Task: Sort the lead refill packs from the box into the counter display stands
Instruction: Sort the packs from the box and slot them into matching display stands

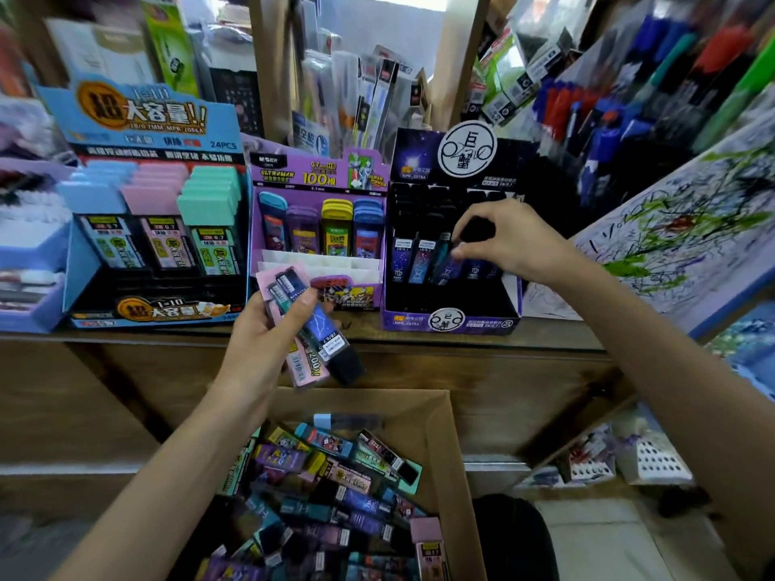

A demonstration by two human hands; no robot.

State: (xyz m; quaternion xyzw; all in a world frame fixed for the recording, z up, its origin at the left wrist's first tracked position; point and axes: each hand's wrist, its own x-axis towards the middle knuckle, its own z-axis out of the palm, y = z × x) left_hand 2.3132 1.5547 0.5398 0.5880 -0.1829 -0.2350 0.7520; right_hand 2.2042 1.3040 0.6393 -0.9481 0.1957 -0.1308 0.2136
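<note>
A: Holding what, that left hand [268, 329]?

B: A fanned bunch of slim lead refill packs [318, 341]: one pink, one teal, one blue with a black cap. Its fingers are curled round them, just above the near edge of the brown wooden counter [146, 334].

A: And the right hand [516, 245]?

B: It is farther off and to the right. Its fingertips pinch the black cap of a dark blue starry refill pack [443, 262]. That pack leans tilted in the dark purple cardboard display stand [453, 322] on the right of the counter, beside upright packs of the same kind.

A: Where is the rest of the stock?

B: Heaped loose in the open brown cardboard box [444, 438], nearest us and below the counter, between the two forearms.

A: The other stands?

B: A light purple cartoon-printed stand [314, 174] in the middle holds blue, purple and yellow packs. A light blue stand [84, 262] on the left holds rows with blue, pink and green caps.
</note>
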